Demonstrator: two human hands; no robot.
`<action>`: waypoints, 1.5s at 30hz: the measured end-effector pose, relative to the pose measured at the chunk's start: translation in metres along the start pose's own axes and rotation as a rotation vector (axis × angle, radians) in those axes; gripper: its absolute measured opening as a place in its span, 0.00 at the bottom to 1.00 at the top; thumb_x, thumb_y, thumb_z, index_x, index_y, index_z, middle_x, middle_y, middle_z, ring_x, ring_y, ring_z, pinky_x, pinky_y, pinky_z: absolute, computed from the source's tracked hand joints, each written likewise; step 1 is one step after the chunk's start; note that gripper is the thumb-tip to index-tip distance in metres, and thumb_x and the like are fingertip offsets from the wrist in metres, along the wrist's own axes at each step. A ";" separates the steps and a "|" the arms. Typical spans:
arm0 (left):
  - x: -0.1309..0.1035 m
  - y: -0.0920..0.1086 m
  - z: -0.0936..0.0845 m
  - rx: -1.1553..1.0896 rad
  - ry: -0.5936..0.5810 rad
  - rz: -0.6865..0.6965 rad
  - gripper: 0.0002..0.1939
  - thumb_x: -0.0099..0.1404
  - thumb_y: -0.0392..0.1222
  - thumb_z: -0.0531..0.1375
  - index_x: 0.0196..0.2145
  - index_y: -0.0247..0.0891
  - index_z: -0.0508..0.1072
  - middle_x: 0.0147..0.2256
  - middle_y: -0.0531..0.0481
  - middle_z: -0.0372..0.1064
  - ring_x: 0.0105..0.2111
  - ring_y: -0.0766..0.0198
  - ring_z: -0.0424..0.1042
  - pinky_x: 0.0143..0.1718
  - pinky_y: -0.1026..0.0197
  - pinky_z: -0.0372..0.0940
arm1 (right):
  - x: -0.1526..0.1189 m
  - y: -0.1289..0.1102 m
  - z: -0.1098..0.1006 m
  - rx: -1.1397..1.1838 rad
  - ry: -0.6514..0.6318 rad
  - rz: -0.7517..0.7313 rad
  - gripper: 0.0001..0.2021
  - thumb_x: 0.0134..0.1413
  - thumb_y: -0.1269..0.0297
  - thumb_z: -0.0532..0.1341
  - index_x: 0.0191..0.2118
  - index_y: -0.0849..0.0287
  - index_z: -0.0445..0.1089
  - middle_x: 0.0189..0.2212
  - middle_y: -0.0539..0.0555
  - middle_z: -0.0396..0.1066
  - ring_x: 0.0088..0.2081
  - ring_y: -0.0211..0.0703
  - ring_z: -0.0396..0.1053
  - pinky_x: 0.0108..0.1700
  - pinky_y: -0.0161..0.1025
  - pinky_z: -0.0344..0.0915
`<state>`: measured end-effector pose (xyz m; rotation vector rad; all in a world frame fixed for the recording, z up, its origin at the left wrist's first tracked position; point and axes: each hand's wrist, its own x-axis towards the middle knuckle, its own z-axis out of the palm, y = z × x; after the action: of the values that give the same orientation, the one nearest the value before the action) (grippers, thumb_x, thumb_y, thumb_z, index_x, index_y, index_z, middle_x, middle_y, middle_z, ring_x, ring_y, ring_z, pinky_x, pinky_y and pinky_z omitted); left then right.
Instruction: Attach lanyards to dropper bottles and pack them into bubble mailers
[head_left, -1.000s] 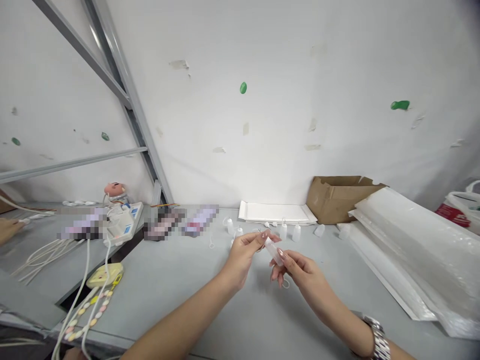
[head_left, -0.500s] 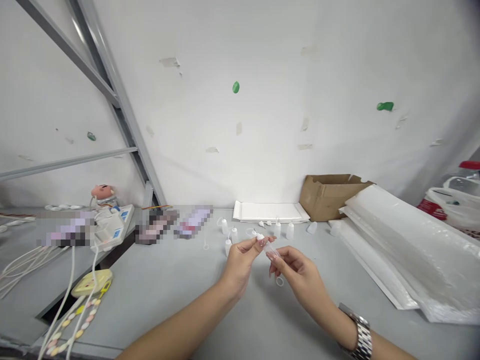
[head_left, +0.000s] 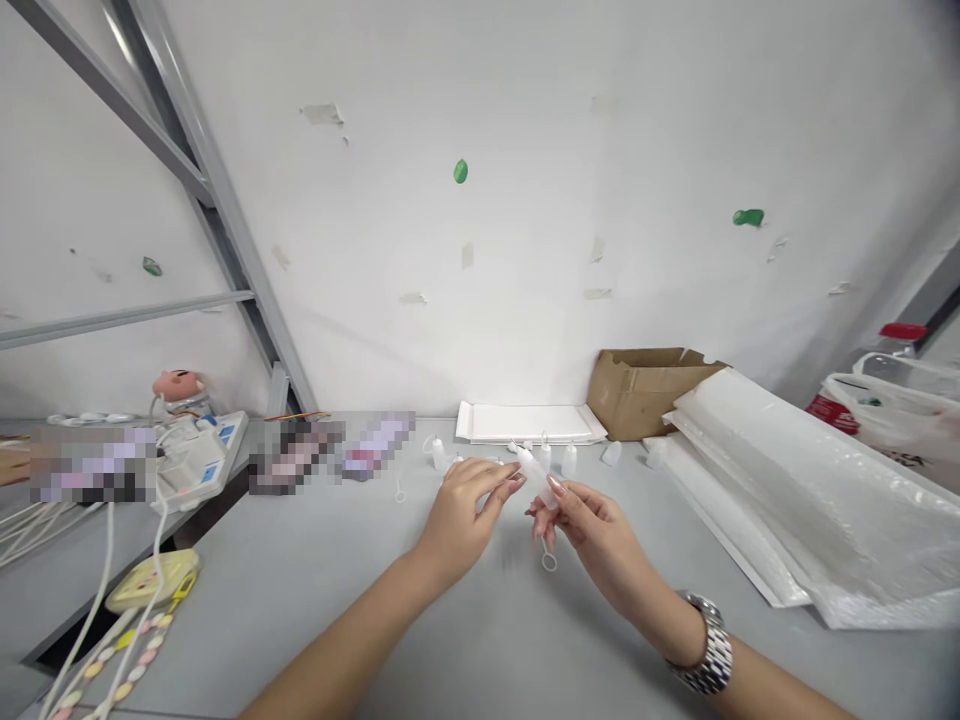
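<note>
My right hand (head_left: 589, 515) grips a small translucent white squeeze bottle (head_left: 537, 478) between thumb and fingers. The bottle leans to the upper left, and a thin dark tip shows at its top. Below the fingers of that hand hangs a cap strap with a ring (head_left: 549, 560). Close by the bottle's neck is my left hand (head_left: 469, 505), its fingers stretched out and the thumb a little apart. Whether its fingertips touch the bottle is hard to make out. Behind the hands stand several like bottles (head_left: 569, 461), some partly hidden by my left hand.
Another ringed strap (head_left: 400, 490) lies on the grey table (head_left: 315, 600). At the back are a flat white box (head_left: 525, 422) and a cardboard box (head_left: 637, 400). Bubble mailers (head_left: 810, 500) cover the right side. Cables, a power strip (head_left: 202, 460) and a yellow case (head_left: 154, 578) lie left.
My left fingers have come off the white top of the bottle and straightened. The bottle now shows more fully in my right hand. The whole view has shifted slightly.
</note>
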<state>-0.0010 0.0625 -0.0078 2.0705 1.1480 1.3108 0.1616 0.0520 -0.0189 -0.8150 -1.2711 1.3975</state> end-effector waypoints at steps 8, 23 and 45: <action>-0.010 0.002 0.010 0.237 0.226 0.260 0.08 0.60 0.37 0.56 0.39 0.40 0.69 0.35 0.47 0.69 0.37 0.61 0.67 0.38 0.57 0.63 | -0.001 0.001 -0.002 -0.094 0.018 -0.037 0.14 0.53 0.54 0.58 0.28 0.61 0.68 0.21 0.51 0.69 0.24 0.37 0.64 0.29 0.36 0.62; -0.011 0.008 0.015 0.077 0.374 0.163 0.07 0.58 0.36 0.59 0.36 0.42 0.70 0.33 0.50 0.69 0.34 0.63 0.66 0.34 0.61 0.62 | -0.011 -0.005 0.006 -0.188 0.103 -0.033 0.14 0.49 0.53 0.61 0.28 0.60 0.68 0.22 0.51 0.70 0.24 0.37 0.65 0.28 0.35 0.62; 0.001 0.017 0.001 -0.634 0.015 -0.420 0.10 0.56 0.46 0.60 0.31 0.39 0.77 0.38 0.47 0.75 0.47 0.53 0.66 0.49 0.54 0.58 | -0.017 0.004 0.012 -0.411 0.120 -0.125 0.12 0.48 0.54 0.61 0.26 0.56 0.65 0.21 0.51 0.69 0.25 0.40 0.66 0.34 0.39 0.63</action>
<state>0.0071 0.0536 0.0042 1.2875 0.9403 1.2641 0.1536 0.0326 -0.0225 -1.0587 -1.5102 0.9847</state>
